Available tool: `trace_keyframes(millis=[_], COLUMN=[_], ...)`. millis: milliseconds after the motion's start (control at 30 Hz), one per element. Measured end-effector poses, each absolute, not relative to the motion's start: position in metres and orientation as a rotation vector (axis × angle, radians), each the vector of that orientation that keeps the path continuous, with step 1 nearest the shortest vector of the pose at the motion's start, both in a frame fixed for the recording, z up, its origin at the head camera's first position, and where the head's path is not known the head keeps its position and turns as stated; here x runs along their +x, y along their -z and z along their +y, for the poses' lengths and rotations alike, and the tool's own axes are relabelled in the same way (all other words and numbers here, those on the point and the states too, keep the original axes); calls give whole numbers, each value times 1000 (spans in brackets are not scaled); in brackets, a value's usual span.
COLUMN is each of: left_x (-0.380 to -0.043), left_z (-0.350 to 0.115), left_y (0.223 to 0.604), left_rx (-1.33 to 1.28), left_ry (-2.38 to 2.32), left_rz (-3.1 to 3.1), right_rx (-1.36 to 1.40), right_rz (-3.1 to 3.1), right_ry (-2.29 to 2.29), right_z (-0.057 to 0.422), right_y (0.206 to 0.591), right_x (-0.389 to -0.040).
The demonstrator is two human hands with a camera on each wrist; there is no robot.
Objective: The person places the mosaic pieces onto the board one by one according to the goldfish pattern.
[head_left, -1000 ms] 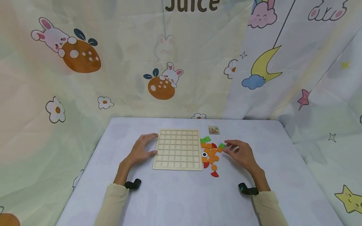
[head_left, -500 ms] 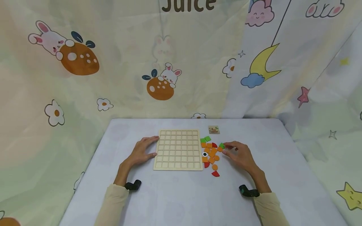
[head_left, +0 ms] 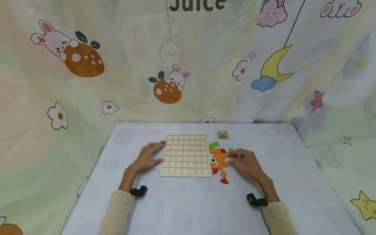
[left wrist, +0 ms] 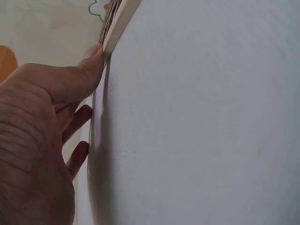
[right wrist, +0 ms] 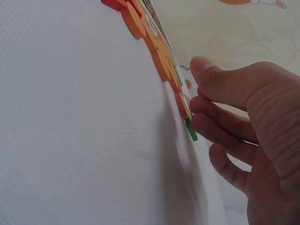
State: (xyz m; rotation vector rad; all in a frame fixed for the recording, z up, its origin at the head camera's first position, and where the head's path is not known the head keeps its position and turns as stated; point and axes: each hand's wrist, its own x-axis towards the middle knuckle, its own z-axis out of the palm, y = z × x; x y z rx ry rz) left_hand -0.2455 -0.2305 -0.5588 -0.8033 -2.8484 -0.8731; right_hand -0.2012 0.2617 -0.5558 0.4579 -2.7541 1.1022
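Note:
A pale wooden board [head_left: 185,156] with a grid of square recesses lies on the table. My left hand [head_left: 146,158] touches its left edge with thumb and fingertips, the fingers spread; in the left wrist view the thumb rests against the board's side. Right of the board is a cluster of flat pieces: orange squares [head_left: 222,158], orange discs [head_left: 223,174], red quarter-circles [head_left: 224,180], green squares [head_left: 216,143] and a white piece with a black dot [head_left: 213,160]. My right hand [head_left: 247,164] hovers at the cluster's right side, thumb and fingers apart, near an orange disc [right wrist: 182,105] and a green piece [right wrist: 191,129].
A small patterned card [head_left: 223,134] lies behind the pieces. The white-covered table [head_left: 188,205] ends in front of a printed cloth backdrop [head_left: 132,81]. Dark wrist cameras sit on both wrists.
My right hand has moved slightly left, its fingertips shifting from beside the green piece to over the cluster's right edge. The left hand stays at the board, and the pieces look unmoved.

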Motion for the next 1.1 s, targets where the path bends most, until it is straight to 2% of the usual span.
trace_keyframes(millis=[1100], left_x=[-247], left_z=[-232], left_y=[562], left_rx=[-732], left_ry=[863], left_rz=[-2940], right_rx=[487], right_rz=[-2858], right_ry=[-1093], right_z=[250], right_y=[562], right_x=[-199])
